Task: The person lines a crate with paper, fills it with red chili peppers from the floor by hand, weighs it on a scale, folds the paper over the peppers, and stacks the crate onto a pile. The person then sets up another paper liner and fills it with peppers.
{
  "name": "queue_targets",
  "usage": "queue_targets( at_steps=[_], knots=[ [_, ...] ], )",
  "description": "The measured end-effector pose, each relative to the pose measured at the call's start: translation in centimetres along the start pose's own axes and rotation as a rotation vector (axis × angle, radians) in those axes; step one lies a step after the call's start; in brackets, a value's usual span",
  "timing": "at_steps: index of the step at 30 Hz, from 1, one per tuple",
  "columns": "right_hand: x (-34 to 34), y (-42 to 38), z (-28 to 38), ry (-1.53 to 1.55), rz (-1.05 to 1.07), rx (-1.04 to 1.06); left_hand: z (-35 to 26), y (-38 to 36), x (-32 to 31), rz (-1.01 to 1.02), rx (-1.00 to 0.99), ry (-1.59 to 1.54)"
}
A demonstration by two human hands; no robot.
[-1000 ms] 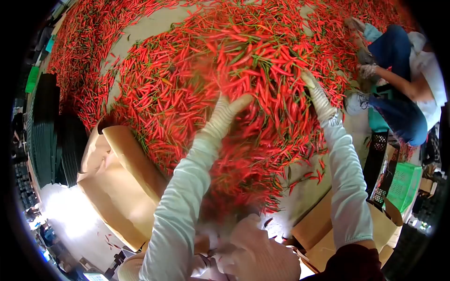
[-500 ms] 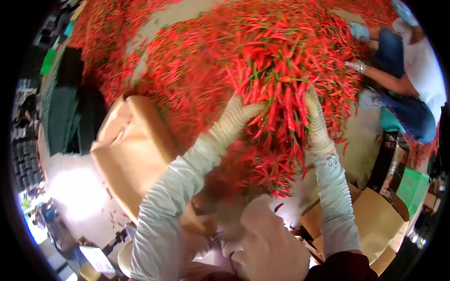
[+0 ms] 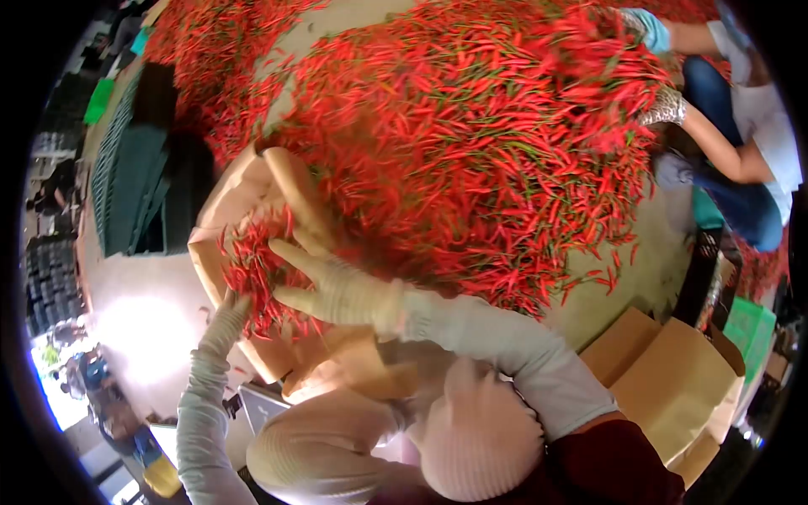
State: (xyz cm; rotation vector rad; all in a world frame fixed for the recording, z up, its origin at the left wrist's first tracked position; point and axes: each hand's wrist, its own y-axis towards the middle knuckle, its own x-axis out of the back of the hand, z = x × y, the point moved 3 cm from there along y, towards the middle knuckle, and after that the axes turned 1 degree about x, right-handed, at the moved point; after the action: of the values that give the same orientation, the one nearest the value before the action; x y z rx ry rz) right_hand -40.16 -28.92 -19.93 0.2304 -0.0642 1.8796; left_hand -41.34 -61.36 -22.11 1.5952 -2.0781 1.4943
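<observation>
The head view shows a broad pile of red chillies point(image 3: 471, 143) across the floor. A co-worker point(image 3: 762, 126) at the right edge has both hands in it. Dark crates point(image 3: 139, 189) stand at left, near an open brown box point(image 3: 299, 189); another brown box point(image 3: 673, 383) is at lower right. The right hand point(image 3: 328, 286) is open, fingers spread beside a loose bunch of chillies point(image 3: 259, 269) at the left box. The left hand point(image 3: 225, 324) touches the bunch's near side; its grip cannot be told.

Dark green crates point(image 3: 139, 181) stand near the left edge of the floor point(image 3: 114, 282). A bright green basket point(image 3: 747, 337) sits near its right edge.
</observation>
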Motion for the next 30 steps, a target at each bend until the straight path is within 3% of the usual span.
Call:
queue_targets(
  at_steps=[1,2,3,4,5,6,7,8,9,10,12,14,15,16,19,20,21,23,24,26,28,29,30],
  knots=[
    [3.9,-1.1,-0.3,0.049,-0.075,0.034,-3.7,-0.4,-1.3,-0.077,-0.083,0.246],
    [8.1,-3.3,-0.4,-0.08,-0.47,0.179,-7.4,-0.9,-2.6,-0.173,-0.148,0.479],
    [11.8,-5.8,-3.0,-0.088,-0.635,-0.034,-13.0,-2.1,-5.2,-0.116,-0.317,0.38],
    [16.5,-8.5,-5.7,-0.555,-0.846,0.057,-14.8,-1.4,-8.6,0.069,-0.368,-0.042],
    [20.9,-11.4,-5.8,-0.458,-1.018,-0.004,-18.2,-1.2,-10.8,0.256,-0.184,-0.114],
    [26.1,-16.0,-12.0,-0.341,-1.14,-0.277,-18.9,0.1,-13.6,0.395,-0.061,-0.32],
    [30.0,-18.9,-14.7,-0.31,-1.315,-0.335,-19.2,1.6,-16.3,0.377,0.056,-0.324],
    [34.5,-22.3,-16.9,-0.515,-1.299,-0.505,-18.7,3.3,-18.5,0.387,0.053,-0.32],
    [36.8,-24.0,-19.0,-0.283,-1.466,-0.638,-18.0,5.0,-21.1,0.457,0.186,-0.475],
    [38.0,-24.7,-20.0,-0.03,-1.42,-0.658,-18.0,5.7,-22.9,0.526,0.327,-0.627],
    [39.1,-23.9,-21.9,0.664,-1.188,-0.664,-18.6,6.2,-24.8,0.559,0.218,-0.677],
    [37.6,-22.7,-21.5,0.687,-1.113,-0.709,-19.2,6.8,-26.0,0.579,0.121,-0.736],
    [37.9,-23.5,-24.8,0.769,-1.07,-0.767,-20.1,7.7,-26.5,0.623,0.019,-0.804],
    [36.5,-22.1,-22.1,0.46,-1.205,-0.81,-21.0,8.4,-26.8,0.662,-0.081,-0.873],
    [34.3,-20.9,-24.8,0.805,-0.856,-0.62,-23.0,10.6,-29.0,0.762,-0.095,-1.027],
    [33.4,-21.6,-24.7,0.808,-0.856,-0.629,-23.3,10.7,-29.6,0.8,-0.122,-1.079],
    [32.6,-21.9,-23.8,0.599,-0.712,-0.408,-23.2,10.5,-29.8,0.779,-0.107,-1.132],
    [32.2,-20.7,-23.3,0.727,-0.893,-0.599,-24.4,9.5,-29.2,0.713,-0.133,-1.015],
    [32.6,-20.3,-22.8,0.731,-0.896,-0.599,-24.9,9.1,-29.0,0.648,-0.155,-0.905],
    [33.4,-20.3,-23.1,0.422,-0.669,-0.468,-26.4,10.0,-29.2,0.564,-0.15,-0.741],
    [34.4,-20.8,-24.6,0.014,-0.499,-0.274,-25.3,12.0,-30.3,0.607,-0.051,-0.822],
    [34.7,-20.5,-24.5,-0.179,-0.398,0.011,-25.7,12.1,-30.2,0.605,-0.063,-0.822],
    [34.7,-20.6,-25.9,0.054,-0.36,-0.073,-25.8,11.9,-30.1,0.633,-0.098,-0.808]
  ],
)
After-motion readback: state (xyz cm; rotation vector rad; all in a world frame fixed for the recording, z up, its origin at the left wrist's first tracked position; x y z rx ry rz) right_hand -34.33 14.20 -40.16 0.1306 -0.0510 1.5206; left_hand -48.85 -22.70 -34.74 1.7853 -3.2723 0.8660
